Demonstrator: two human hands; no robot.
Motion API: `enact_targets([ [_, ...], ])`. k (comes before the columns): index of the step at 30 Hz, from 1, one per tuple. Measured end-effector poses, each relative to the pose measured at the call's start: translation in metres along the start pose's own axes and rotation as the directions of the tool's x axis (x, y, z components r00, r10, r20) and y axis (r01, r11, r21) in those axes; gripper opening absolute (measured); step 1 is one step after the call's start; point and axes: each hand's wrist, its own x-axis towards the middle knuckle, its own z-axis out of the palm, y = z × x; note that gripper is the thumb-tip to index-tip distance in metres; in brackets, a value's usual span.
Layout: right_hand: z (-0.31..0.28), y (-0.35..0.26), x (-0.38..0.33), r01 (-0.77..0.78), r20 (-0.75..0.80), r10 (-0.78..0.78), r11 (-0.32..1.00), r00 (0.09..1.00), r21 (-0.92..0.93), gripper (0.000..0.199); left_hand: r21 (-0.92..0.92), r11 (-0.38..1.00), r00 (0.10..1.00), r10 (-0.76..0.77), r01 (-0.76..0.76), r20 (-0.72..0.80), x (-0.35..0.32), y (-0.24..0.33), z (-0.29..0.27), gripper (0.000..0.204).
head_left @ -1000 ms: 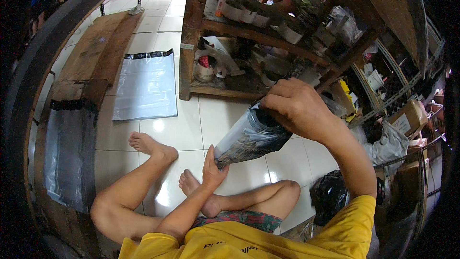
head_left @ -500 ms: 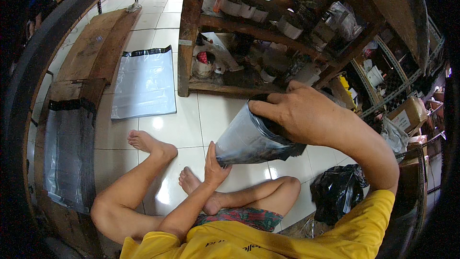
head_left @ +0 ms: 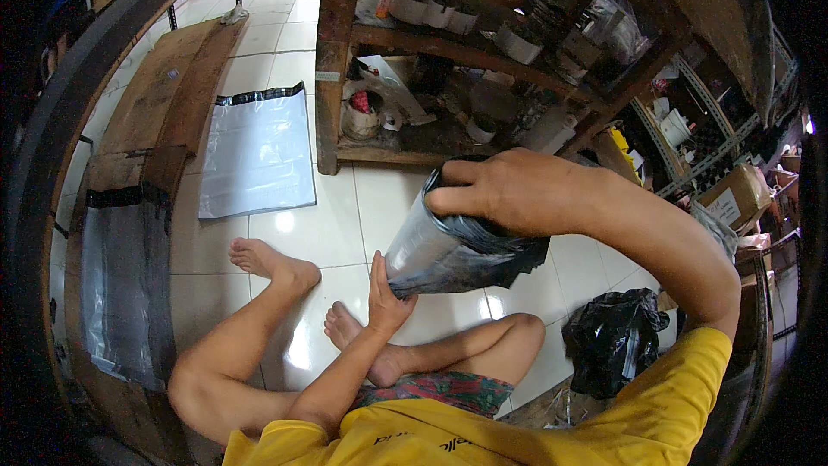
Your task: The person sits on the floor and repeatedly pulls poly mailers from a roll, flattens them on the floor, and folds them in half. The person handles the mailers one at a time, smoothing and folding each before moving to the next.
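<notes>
A curled bundle of grey plastic mailing bags is held aslant above the floor in front of me. Its lower left end rests against my left hand, whose fingers and thumb close round the edge. My right hand grips the upper end, with fingers over the dark rim; some fingertips are hidden behind the plastic. Darker, loose edges fan out beneath my right hand. On the tiles ahead to the left lies a flat stack of similar grey bags with a black top strip. Another grey stack lies at the far left.
A low wooden bench runs along the left and bears the far-left stack. Ahead stands a wooden shelf filled with rolls and pots. To the right are a black plastic bag, a cardboard box and metal racks.
My right hand has shifted slightly left with the bundle's upper end, and my right elbow has swung outward. The loose edges spread a little more. My left hand stays nearly in place.
</notes>
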Motion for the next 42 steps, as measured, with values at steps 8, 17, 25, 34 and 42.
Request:
enact_targets([
  [8, 0.002, 0.022, 0.017, -0.015, -0.098, 0.028, 0.991, 0.995, 0.13, 0.042, 0.014, 1.0, 1.0, 0.007, -0.007, -0.01, 0.003, 0.002, 0.0, 0.112],
  [17, 0.017, 0.025, 0.002, -0.445, -0.045, 0.457, 0.881, 0.888, 0.157, 0.043, -0.021, 0.999, 0.999, -0.042, 0.042, 0.025, 0.002, -0.007, 0.001, 0.111],
  [25, 0.005, 0.008, -0.013, -0.232, -0.128, 0.258, 0.954, 0.958, 0.188, 0.051, -0.066, 0.996, 0.997, -0.054, 0.057, 0.047, 0.0, -0.008, 0.003, 0.113],
  [34, 0.005, 0.015, 0.006, -0.102, -0.127, 0.107, 0.993, 0.986, 0.052, 0.041, -0.033, 0.999, 0.999, 0.04, -0.04, 0.015, 0.003, -0.009, 0.004, 0.116],
  [42, 0.022, 0.025, 0.017, -0.223, -0.211, 0.265, 0.953, 0.941, 0.205, 0.04, -0.027, 1.0, 1.0, 0.0, 0.001, 0.028, 0.008, -0.002, 0.002, 0.115],
])
